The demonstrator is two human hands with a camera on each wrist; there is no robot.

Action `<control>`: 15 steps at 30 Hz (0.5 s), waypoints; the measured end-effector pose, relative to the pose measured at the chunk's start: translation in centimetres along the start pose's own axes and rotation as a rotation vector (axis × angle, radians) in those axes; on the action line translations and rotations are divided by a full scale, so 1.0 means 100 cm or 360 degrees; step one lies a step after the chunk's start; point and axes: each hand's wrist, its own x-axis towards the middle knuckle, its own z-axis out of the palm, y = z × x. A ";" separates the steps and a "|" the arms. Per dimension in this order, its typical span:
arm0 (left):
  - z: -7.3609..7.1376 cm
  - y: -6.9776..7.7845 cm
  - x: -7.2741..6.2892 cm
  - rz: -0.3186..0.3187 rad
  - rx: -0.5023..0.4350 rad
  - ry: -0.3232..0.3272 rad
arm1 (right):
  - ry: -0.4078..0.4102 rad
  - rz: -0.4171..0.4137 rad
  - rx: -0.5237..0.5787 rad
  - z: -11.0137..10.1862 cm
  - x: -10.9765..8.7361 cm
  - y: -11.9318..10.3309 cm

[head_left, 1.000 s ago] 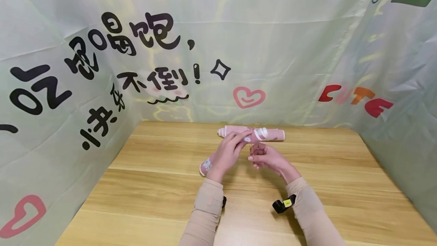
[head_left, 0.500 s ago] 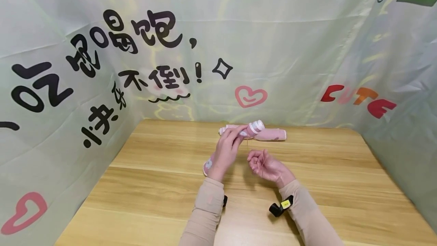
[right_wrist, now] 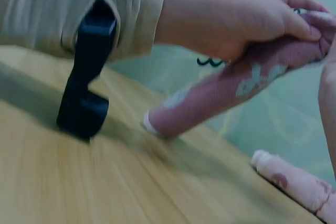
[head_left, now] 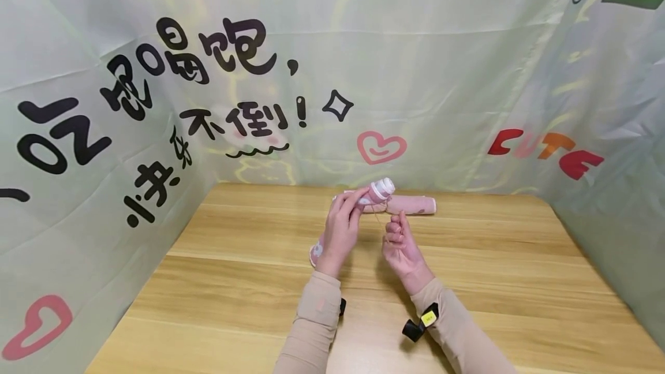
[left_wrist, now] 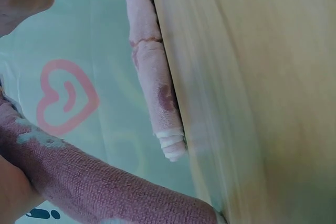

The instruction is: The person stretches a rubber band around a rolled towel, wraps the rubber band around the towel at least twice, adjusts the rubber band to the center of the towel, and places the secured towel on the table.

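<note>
My left hand grips a rolled pink towel with pale patches and white trim, its thumb and fingers round the upper part. The roll slants, upper end raised, lower end near the table; in the right wrist view the towel roll shows most of its length. A thin tan elastic band runs from the roll down to my right hand, whose curled fingers pinch it. Behind lies a second rolled pink towel; in the left wrist view this back roll has a band round its middle.
The wooden table ends at a printed fabric backdrop behind the back roll. Black camera mounts sit on the wrists, the right mount hanging close above the tabletop.
The right hand has drawn away from the towel roll and turned palm up, with the band stretching between. The left hand has tilted the roll's upper end up and slightly left.
</note>
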 end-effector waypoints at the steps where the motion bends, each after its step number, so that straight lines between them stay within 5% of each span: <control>1: 0.000 0.000 0.000 -0.0003 0.0007 0.0000 | -0.0003 -0.0030 0.0040 0.001 0.001 0.000; 9: 0.000 0.000 0.000 -0.0023 0.0030 -0.0027 | 0.0017 -0.0276 0.0174 0.013 0.008 0.001; 15: 0.001 -0.001 0.000 0.0026 0.0062 0.0009 | 0.0312 -0.0520 0.0242 0.023 0.010 0.008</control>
